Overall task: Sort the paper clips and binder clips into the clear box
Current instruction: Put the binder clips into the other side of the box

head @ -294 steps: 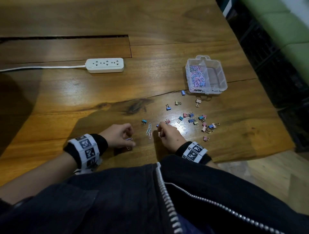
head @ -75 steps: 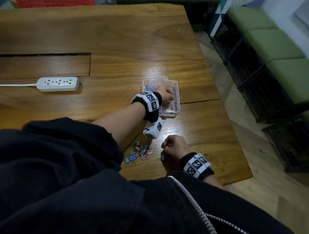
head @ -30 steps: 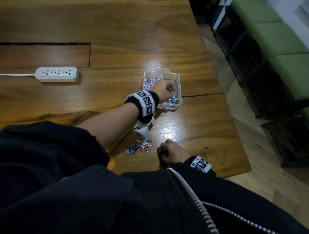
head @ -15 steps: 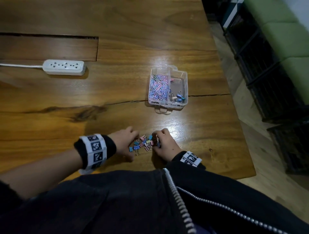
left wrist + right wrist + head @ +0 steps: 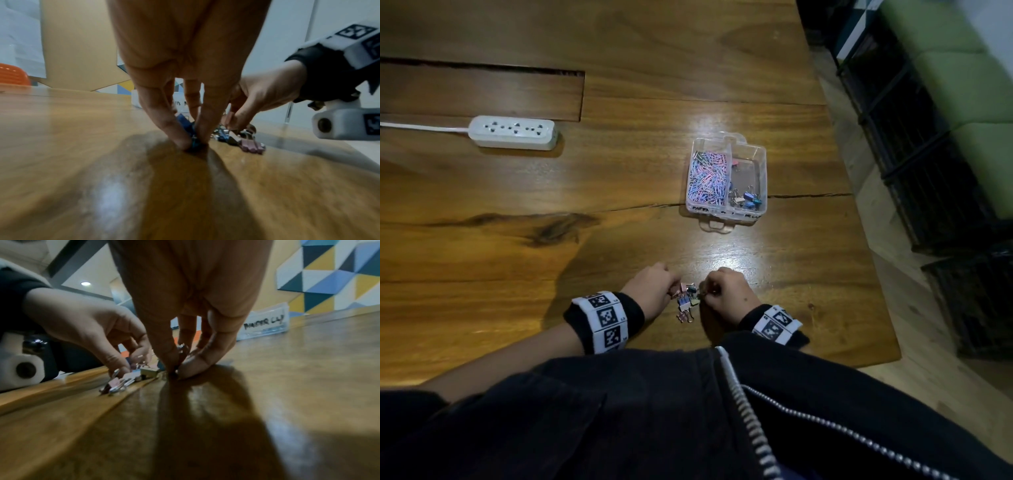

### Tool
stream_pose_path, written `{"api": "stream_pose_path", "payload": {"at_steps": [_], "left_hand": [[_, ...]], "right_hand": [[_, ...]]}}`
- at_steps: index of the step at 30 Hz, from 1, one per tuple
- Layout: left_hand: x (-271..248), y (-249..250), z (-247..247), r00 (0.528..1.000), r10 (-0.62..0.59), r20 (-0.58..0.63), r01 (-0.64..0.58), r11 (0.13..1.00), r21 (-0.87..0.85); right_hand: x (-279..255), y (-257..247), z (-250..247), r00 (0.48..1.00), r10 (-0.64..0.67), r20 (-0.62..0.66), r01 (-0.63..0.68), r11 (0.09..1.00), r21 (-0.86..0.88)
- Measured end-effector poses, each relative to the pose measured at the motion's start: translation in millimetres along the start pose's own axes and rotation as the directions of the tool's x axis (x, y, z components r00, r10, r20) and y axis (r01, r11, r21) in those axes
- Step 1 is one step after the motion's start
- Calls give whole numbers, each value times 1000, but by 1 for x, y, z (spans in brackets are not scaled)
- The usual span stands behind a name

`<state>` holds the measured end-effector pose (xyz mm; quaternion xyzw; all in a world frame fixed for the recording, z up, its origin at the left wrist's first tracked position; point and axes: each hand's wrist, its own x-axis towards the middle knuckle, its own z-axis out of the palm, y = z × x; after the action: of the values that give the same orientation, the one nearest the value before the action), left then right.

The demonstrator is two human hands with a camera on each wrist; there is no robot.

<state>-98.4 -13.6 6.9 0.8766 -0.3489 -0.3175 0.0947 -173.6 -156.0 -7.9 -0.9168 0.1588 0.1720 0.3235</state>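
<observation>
While the left hand (image 5: 654,291) pinches a blue binder clip (image 5: 188,128) off the worktop (image 5: 482,260), the right hand (image 5: 726,291) fingers (image 5: 193,365) pinch something tiny, can't tell what.

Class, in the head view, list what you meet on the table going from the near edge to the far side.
Loose binder clips between the hands → clear box → white power strip → recessed panel in the table.

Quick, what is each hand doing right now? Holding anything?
Left hand: fingertips pinch a blue binder clip on the table.
Right hand: fingers pinch at the pile of binder clips; which clip it holds cannot be told.
</observation>
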Motion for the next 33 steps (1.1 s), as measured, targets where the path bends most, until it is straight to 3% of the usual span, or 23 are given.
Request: {"api": "stream_pose_path", "payload": {"at_steps": [5,10,13,16,19,22,27,30,33], "left_hand": [[6,-3,-8,999,-5,34,6,999,-46],[10,-10,-17,999,9,42,-5,996,-88],[14,-6,-31,1000,7,13,-4,976,-220],[25,6,-52,998,-33,-53,10,921,-389],[47,22,-76,989,-22,-143,-53,867,-495],[76,43,-93,972,13,-235,-134,852,-507],[114,73,-99,971,17,-238,-161,785,-598],[124,76,-91,978,23,-209,-130,848,-514],[125,68,-84,977,29,-209,-123,885,-450]], "right_hand": [[4,9,-27,988,141,-58,-133,982,133],[33,3,-91,946,143,-290,-75,969,235],[58,1,-115,911,175,-373,-68,956,284],[70,5,-118,895,225,-386,-100,943,316],[62,8,-110,889,244,-387,-87,920,381],[39,17,-91,914,222,-341,-80,920,384],[-1,24,-45,988,151,-41,-128,929,348],[-16,20,-25,994,95,57,-108,950,293],[-20,15,-12,993,-22,112,10,994,105]]}}
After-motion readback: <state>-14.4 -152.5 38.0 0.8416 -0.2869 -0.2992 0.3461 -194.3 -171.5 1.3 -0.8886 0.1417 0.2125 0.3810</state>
